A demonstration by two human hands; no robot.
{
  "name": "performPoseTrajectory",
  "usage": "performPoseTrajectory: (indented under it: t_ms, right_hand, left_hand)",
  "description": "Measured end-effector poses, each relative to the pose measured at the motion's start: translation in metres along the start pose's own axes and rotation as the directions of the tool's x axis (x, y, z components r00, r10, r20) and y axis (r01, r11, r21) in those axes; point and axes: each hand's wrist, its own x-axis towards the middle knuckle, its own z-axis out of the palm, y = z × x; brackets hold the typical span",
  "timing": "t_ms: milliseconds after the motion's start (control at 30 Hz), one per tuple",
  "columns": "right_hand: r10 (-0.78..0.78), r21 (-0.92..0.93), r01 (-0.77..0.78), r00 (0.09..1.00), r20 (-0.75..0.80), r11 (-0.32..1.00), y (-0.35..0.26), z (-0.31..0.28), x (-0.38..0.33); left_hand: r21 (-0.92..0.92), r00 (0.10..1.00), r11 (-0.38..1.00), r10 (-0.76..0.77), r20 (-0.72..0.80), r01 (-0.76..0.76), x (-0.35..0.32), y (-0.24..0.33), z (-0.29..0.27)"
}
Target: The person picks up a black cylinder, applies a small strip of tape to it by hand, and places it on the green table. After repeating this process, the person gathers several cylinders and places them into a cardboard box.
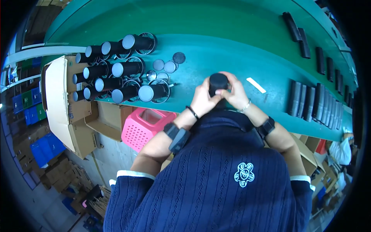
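Close in front of my body, both hands are wrapped round a short black cylinder (218,82), its round flat end turned up. My left hand (203,99) closes on its left side. My right hand (237,94) grips the right side, with the thumb pressed across its front. The cylinder's lower part is hidden by my fingers. Left of my hands lie several grey and clear discs (169,67) and a dark disc (178,58). Farther left, several black cylinders with pale grey round ends (146,93) lie in rows, with ring-shaped parts around some of them.
A white strip (255,85) lies right of my hands on the green table (216,50). Dark tubes (319,102) stand in a row at the right, more along the raised green belt. A pink basket (136,133) and open cardboard boxes (58,98) stand by the table's left edge.
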Motion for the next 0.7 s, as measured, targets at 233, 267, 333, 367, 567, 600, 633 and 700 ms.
performPoseTrajectory:
  t_ms: [233,267,333,367,567,600,633,700]
  right_hand:
    - [-0.010,-0.043,0.023,0.961,0.277,0.999,-0.007,-0.029,0.008]
    - [0.140,0.152,-0.181,0.959,0.245,0.972,-0.021,-0.023,0.005]
    - [0.159,0.168,-0.204,0.956,0.247,0.964,-0.034,-0.021,0.003]
    - [0.171,0.186,-0.220,0.954,0.247,0.958,-0.037,-0.021,0.002]
    - [0.124,0.004,-0.126,0.985,0.124,0.992,-0.026,-0.015,0.007]
    - [0.105,0.047,-0.110,0.990,0.093,0.993,-0.025,-0.013,0.001]
    - [0.115,-0.022,-0.113,0.982,0.148,0.993,-0.030,-0.018,0.001]
    - [0.100,0.105,-0.136,0.951,0.291,0.985,-0.034,-0.027,-0.004]
  left_hand:
    - [-0.516,0.955,0.841,-0.001,0.298,0.161,0.011,-0.029,-0.007]
    - [-0.473,0.959,0.869,-0.006,0.283,0.145,0.009,-0.020,-0.007]
    - [-0.318,0.970,0.941,-0.042,0.240,0.119,0.002,-0.009,-0.009]
    - [-0.147,0.980,0.985,-0.065,0.190,0.094,0.000,-0.005,-0.009]
    - [-0.106,0.994,0.993,-0.041,0.103,0.052,0.003,0.002,-0.005]
    - [-0.085,0.993,0.995,-0.051,0.104,0.060,0.004,0.001,-0.005]
    - [-0.100,0.982,0.987,-0.107,0.153,0.124,0.004,0.012,-0.008]
    - [-0.048,0.994,0.998,0.031,0.101,-0.026,-0.003,0.013,-0.009]
